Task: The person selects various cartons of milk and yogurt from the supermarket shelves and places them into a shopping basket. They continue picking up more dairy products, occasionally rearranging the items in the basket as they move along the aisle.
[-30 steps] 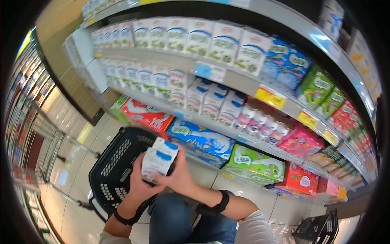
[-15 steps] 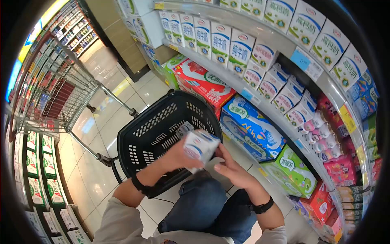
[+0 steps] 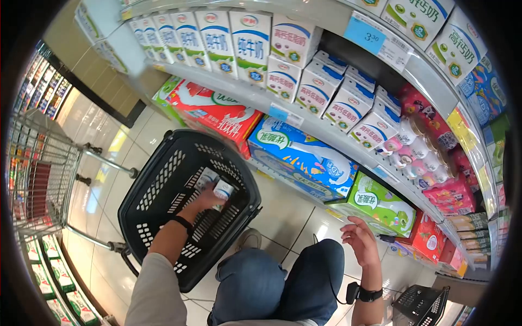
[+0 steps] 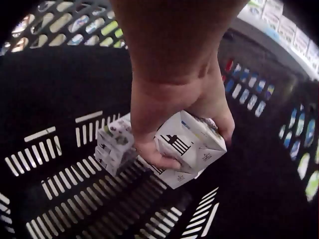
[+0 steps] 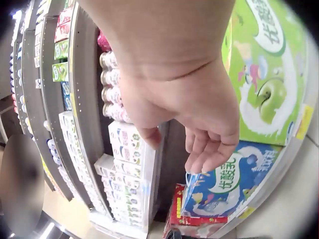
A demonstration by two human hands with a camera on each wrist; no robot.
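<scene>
My left hand (image 3: 205, 200) reaches down into a black shopping basket (image 3: 128, 204) and grips white milk cartons (image 3: 223, 190). In the left wrist view, the thumb and fingers of the left hand (image 4: 177, 107) curl round the cartons (image 4: 192, 149) low over the slotted basket floor. Beside them on that floor stand other small white cartons (image 4: 115, 145). My right hand (image 3: 361, 242) is raised beside the right knee, fingers loosely bent and holding nothing. In the right wrist view, the green drink box (image 5: 266, 84) and blue drink box (image 5: 234, 181) lie beyond the right hand (image 5: 182, 107).
Milk cartons (image 3: 250, 46) line the shelf ahead, with small bottles (image 3: 421, 144) farther right. A red box (image 3: 215, 117), blue box (image 3: 302, 160) and green box (image 3: 378, 204) sit below. A metal shopping cart (image 3: 46, 168) stands left; another black basket (image 3: 420, 304) is at lower right.
Both hands held the cartons together a second ago. The right hand has let go and moved right; the left hand has carried the cartons down into the basket.
</scene>
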